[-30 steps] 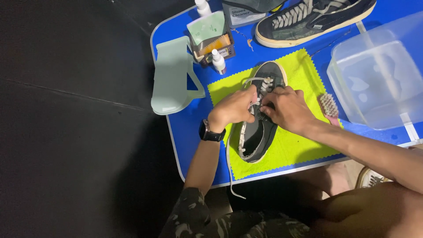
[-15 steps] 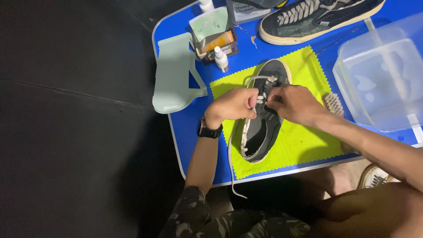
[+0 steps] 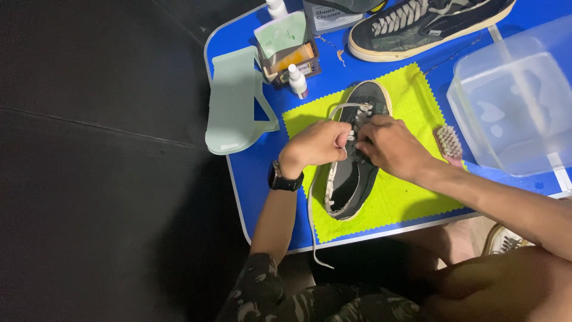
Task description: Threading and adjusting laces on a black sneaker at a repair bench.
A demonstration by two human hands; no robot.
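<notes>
A dark grey low canvas shoe with a cream rubber sole (image 3: 356,173) is lying on a bright yellow-green zigzag-edged cloth (image 3: 411,197), itself showing against a vivid blue tabletop (image 3: 250,173). Off-white flat laces (image 3: 316,220) are trailing over the edge. A second dark camouflage-patterned shoe with pale laces (image 3: 429,24) is showing olive and grey blotches. A pale mint-green plastic stand (image 3: 232,101) is looking washed out beside a clear, faintly bluish plastic tub (image 3: 518,101). A black wristwatch (image 3: 283,179) is contrasting with a green-and-black camouflage sleeve (image 3: 256,292), and a pink-handled brush with cream bristles (image 3: 448,143) is peeking out

Dark sneaker (image 3: 353,173) with cream sole, upright, loose white lace (image 3: 312,229) trailing off table edge
</notes>
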